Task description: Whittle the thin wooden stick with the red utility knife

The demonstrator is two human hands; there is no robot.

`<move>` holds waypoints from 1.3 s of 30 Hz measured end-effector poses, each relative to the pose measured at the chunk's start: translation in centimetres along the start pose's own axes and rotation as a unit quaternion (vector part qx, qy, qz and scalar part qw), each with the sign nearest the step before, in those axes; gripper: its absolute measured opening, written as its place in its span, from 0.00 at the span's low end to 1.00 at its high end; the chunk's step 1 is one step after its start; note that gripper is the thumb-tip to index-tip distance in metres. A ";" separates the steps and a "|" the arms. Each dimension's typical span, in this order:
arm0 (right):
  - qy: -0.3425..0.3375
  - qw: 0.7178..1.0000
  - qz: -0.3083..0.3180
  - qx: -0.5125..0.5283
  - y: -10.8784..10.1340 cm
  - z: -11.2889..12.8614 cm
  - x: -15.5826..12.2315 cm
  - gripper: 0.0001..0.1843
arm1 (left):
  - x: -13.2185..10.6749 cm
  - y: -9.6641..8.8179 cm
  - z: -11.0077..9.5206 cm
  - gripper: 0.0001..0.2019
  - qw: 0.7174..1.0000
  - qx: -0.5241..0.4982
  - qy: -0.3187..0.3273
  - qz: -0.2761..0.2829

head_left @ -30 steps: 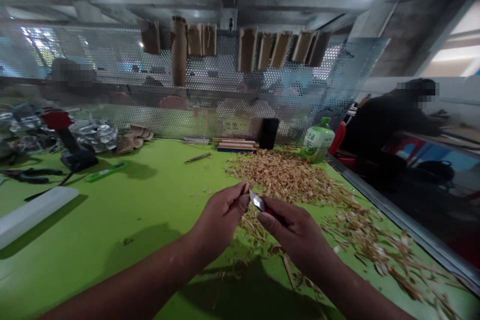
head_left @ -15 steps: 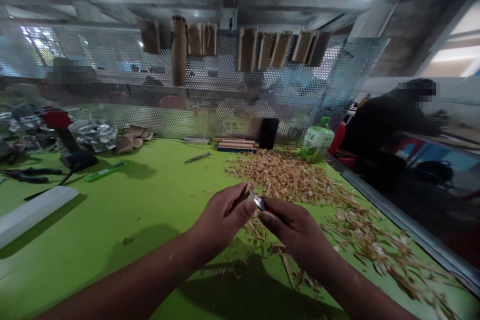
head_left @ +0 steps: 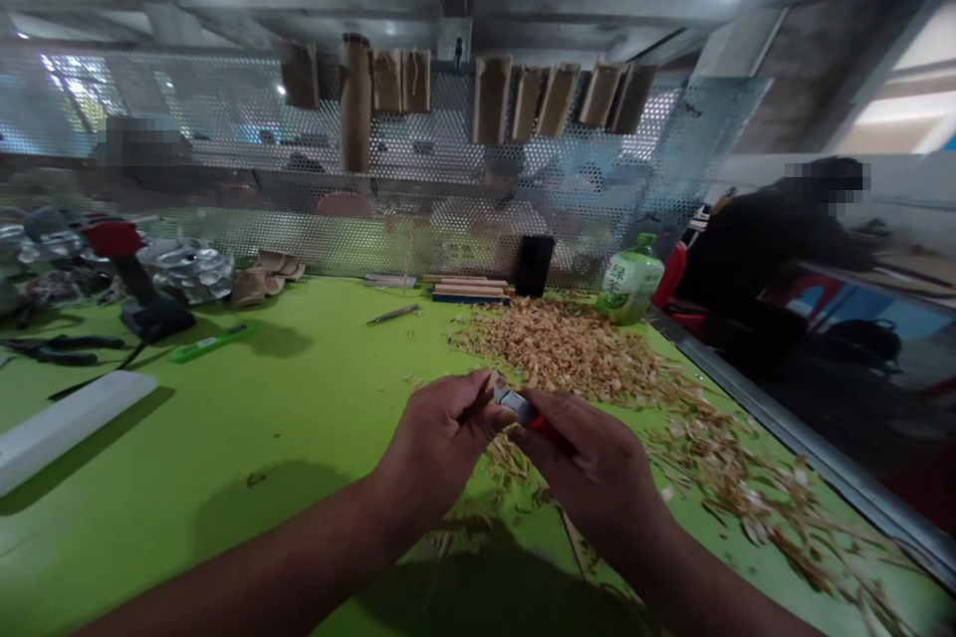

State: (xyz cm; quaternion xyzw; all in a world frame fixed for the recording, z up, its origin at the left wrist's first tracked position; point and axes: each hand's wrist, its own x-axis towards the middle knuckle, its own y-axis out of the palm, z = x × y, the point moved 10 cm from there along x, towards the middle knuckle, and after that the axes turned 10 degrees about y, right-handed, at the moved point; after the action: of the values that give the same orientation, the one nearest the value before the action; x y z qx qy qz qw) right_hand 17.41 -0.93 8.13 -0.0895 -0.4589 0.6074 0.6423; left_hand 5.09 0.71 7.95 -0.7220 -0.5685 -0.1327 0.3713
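Slip hazard, frame centre

Grips knife (head_left: 514, 405) in right hand (head_left: 597, 448); pinches small tan piece (head_left: 493, 380), mostly hidden, in left hand (head_left: 439, 430) near knife's tip. Could cut left thumb (head_left: 491, 421) — through overshoot or loosened pinch. Has shavings (head_left: 572, 346) beyond, right of centre.

Two bare forearms are shown, the left forearm (head_left: 291, 552) and the right forearm (head_left: 717, 572), each cut off by the near edge of the view. Both wrists (head_left: 379, 510) are uncovered, as are the left hand (head_left: 437, 428) and the right hand (head_left: 597, 453). Each forearm is seen to be narrowed toward the wrist. Rounded knuckles (head_left: 424, 400) can be made out; the fingers (head_left: 553, 406) are partly hidden, their fine detail blurred.
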 end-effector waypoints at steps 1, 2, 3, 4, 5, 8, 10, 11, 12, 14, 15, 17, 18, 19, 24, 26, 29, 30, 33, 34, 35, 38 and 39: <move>-0.007 1.000 -0.011 -0.003 -0.1 0.0 -0.1 0.11 | 0.0 0.0 0.0 0.15 1.000 -0.004 -0.002 0.001; -0.012 1.000 -0.019 -0.006 -0.2 0.0 -0.1 0.11 | 0.1 0.0 0.0 0.15 1.000 -0.006 -0.004 0.001; -0.016 1.000 -0.024 -0.009 -0.2 0.0 -0.2 0.11 | 0.1 0.0 0.0 0.15 1.000 -0.008 -0.008 0.003; -0.019 0.999 -0.029 -0.012 -0.2 -0.1 -0.3 0.11 | 0.1 0.1 0.0 0.15 1.000 -0.011 -0.011 0.005; -0.021 0.999 -0.034 -0.014 -0.2 -0.1 -0.4 0.11 | 0.1 0.1 0.0 0.16 1.000 -0.015 -0.015 0.007; -0.031 0.998 -0.052 -0.015 -0.3 0.2 -0.5 0.11 | 0.0 0.1 -0.1 0.17 1.000 -0.023 -0.020 0.006; -0.027 0.997 -0.067 -0.005 -0.8 0.2 -0.4 0.12 | -0.1 0.0 0.2 0.18 0.999 -0.033 -0.039 -0.003; -0.012 0.997 -0.080 0.004 -1.4 0.1 -0.3 0.12 | -0.1 -0.2 0.7 0.19 0.997 -0.038 -0.060 -0.012; 0.009 0.995 -0.098 0.014 -2.1 -0.3 -0.2 0.12 | -0.2 -0.4 1.2 0.20 0.995 -0.040 -0.083 -0.023; 0.055 0.988 -0.143 0.035 -3.7 -1.2 0.0 0.12 | -0.2 -1.0 2.0 0.20 0.992 -0.027 -0.118 -0.040; 0.072 0.985 -0.153 0.047 -4.2 -1.5 0.1 0.12 | -0.1 -1.2 2.1 0.20 0.992 -0.011 -0.117 -0.042; 0.081 0.987 -0.117 0.069 -3.8 -1.8 0.6 0.12 | 0.2 -1.3 1.9 0.19 0.995 0.022 -0.090 -0.032; 0.079 0.991 -0.077 0.079 -2.9 -1.8 0.9 0.12 | 0.4 -1.2 1.7 0.18 0.996 0.032 -0.077 -0.024; 0.073 0.993 -0.033 0.085 -1.9 -1.6 1.1 0.12 | 0.4 -1.0 1.5 0.18 0.997 0.036 -0.067 -0.016; 0.035 0.992 0.087 0.078 1.3 -0.5 0.9 0.13 | 0.1 -0.6 1.3 0.19 0.998 0.020 -0.062 0.000; 0.046 0.991 0.097 0.083 1.5 -0.5 0.7 0.14 | 0.1 -0.5 1.2 0.20 0.998 0.011 -0.063 0.003; 0.057 0.989 0.099 0.092 1.3 -0.6 0.6 0.15 | 0.1 -0.4 1.1 0.20 0.999 0.012 -0.052 0.010; 0.055 0.989 0.100 0.095 1.3 -0.5 0.6 0.15 | 0.1 -0.3 1.1 0.20 0.999 0.015 -0.048 0.013; 0.049 0.989 0.103 0.097 1.3 -0.4 0.6 0.14 | 0.0 -0.1 1.0 0.20 0.999 0.024 -0.036 0.018; 0.049 0.989 0.104 0.097 1.3 -0.5 0.6 0.14 | 0.1 -0.1 0.9 0.19 0.999 0.027 -0.030 0.019; 0.049 0.988 0.106 0.098 1.4 -0.5 0.6 0.14 | 0.1 -0.1 0.7 0.19 0.999 0.031 -0.023 0.019; 0.052 0.987 0.112 0.100 1.4 -0.6 0.5 0.15 | 0.4 -0.3 0.0 0.17 0.998 0.055 -0.005 0.033; 0.052 0.987 0.115 0.102 1.3 -0.6 0.5 0.15 | 0.5 -0.3 -0.3 0.16 0.997 0.069 -0.001 0.043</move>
State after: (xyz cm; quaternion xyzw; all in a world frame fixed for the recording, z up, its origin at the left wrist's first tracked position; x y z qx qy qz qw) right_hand 16.84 0.14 7.13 -0.1076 -0.3471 0.7153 0.5969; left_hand 5.01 0.87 8.57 -0.7187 -0.5451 -0.0767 0.4249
